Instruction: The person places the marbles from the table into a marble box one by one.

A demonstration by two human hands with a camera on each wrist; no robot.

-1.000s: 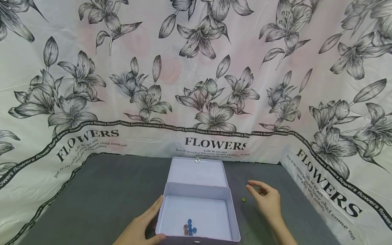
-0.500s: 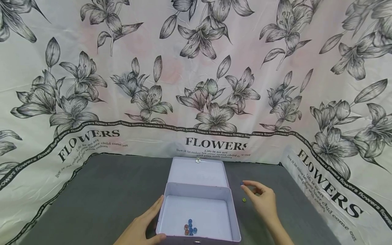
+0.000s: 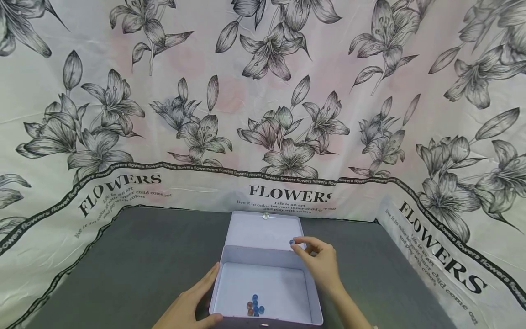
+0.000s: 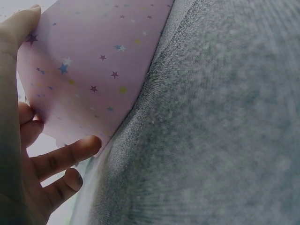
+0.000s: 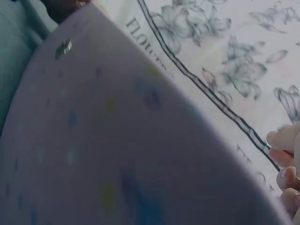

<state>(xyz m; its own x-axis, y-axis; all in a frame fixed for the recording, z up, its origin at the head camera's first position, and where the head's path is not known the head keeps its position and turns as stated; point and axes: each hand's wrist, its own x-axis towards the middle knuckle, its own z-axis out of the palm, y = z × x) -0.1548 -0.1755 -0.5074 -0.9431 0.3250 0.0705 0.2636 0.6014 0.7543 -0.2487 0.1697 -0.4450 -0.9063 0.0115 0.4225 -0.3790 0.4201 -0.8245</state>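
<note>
An open tin box [image 3: 267, 292], pale inside with pink star-printed outer walls, lies with its lid [image 3: 263, 230] folded back. Several blue marbles [image 3: 255, 303] and a couple of reddish-brown marbles [image 3: 249, 309] sit inside near its front wall. My left hand [image 3: 189, 299] holds the box's left side, thumb at the near corner and fingers along the side. Between thumb and index finger, my right hand [image 3: 322, 262] pinches a blue marble [image 3: 292, 242] above the right part of the lid. In the right wrist view, my right fingers [image 5: 286, 140] show only at the edge.
A dark grey cloth [image 3: 135, 265] covers the table. Behind it and on both sides hangs a white curtain [image 3: 230, 132] printed with lilies and lettering. A small metal clasp [image 3: 265, 215] sits on the lid's far edge.
My right hand has moved left with the blue marble, from beside the box to over the lid. A small green bead on the cloth is now hidden behind it. My left hand stays put.
</note>
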